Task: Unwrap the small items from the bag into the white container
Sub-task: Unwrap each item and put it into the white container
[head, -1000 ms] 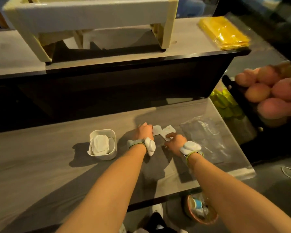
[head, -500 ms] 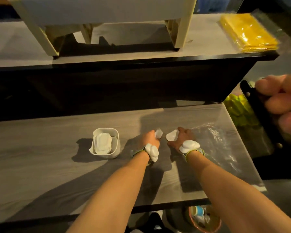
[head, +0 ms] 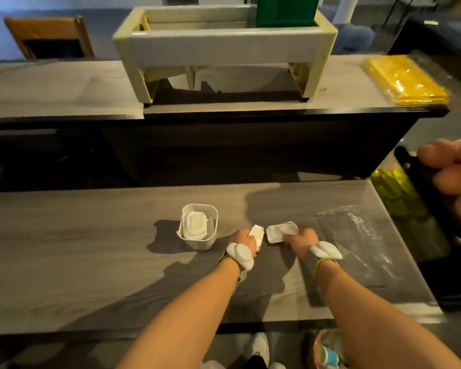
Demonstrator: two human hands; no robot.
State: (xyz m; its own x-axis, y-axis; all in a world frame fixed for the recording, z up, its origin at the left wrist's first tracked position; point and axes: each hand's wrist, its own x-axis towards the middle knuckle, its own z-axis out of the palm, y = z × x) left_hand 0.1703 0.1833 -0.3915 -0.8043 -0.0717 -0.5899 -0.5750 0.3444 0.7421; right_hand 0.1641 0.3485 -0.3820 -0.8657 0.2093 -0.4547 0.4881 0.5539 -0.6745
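Note:
A small white container (head: 210, 218) stands on the grey counter (head: 91, 249) and holds a white square item (head: 194, 225). Just right of it, my left hand (head: 242, 239) grips a small white piece (head: 257, 235). My right hand (head: 301, 241) pinches a torn white wrapper (head: 281, 231) a short gap to the right. The two white pieces are apart. A clear plastic bag (head: 357, 243) lies flat on the counter to the right of my right hand.
A raised shelf behind carries a cream frame stand (head: 224, 46) and a yellow packet (head: 403, 78). At the right edge are another person's fingers (head: 453, 177) on a dark object, with yellow-green items (head: 394, 190) below. A bin (head: 325, 352) sits on the floor.
My hands have pulled the white packet into two separate pieces, one in each hand. The camera has tilted up, showing more of the shelf.

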